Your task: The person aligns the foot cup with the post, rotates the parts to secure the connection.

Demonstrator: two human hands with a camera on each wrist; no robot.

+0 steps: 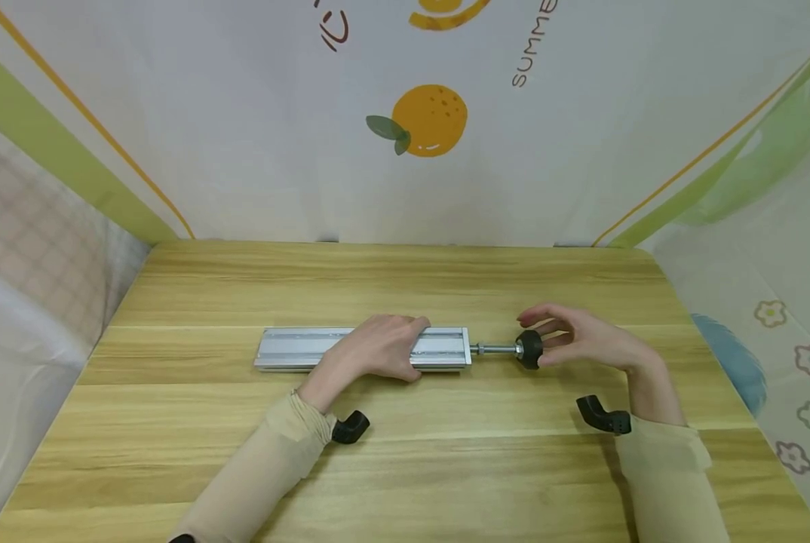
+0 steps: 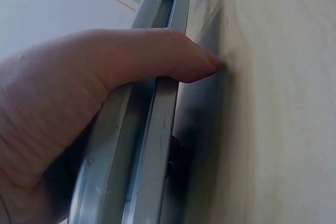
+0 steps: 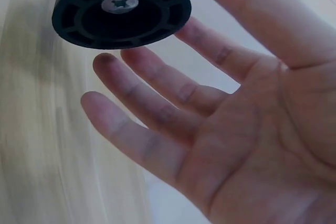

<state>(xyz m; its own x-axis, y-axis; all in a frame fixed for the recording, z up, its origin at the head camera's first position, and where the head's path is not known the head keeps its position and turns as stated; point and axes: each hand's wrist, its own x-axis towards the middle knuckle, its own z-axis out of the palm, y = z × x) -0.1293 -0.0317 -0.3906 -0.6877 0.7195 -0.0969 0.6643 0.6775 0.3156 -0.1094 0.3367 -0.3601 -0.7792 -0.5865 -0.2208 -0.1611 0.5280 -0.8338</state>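
A long aluminium rail (image 1: 296, 348) lies flat across the middle of the wooden table (image 1: 405, 467). My left hand (image 1: 385, 348) lies over its right half and holds it, with the thumb (image 2: 173, 56) curled over the rail (image 2: 152, 145) down to the tabletop. A threaded rod (image 1: 496, 349) sticks out of the rail's right end and carries a round black foot (image 1: 529, 349). My right hand (image 1: 575, 335) hovers just right of that foot with its fingers spread. In the right wrist view the foot (image 3: 121, 9) shows its ribbed underside and centre screw, apart from the straight fingers (image 3: 157, 114).
Black wrist-camera mounts (image 1: 349, 428) (image 1: 602, 416) sit at both beige sleeves. A white backdrop with an orange print (image 1: 428, 121) closes the table's far edge. Cloth walls stand to the left and right.
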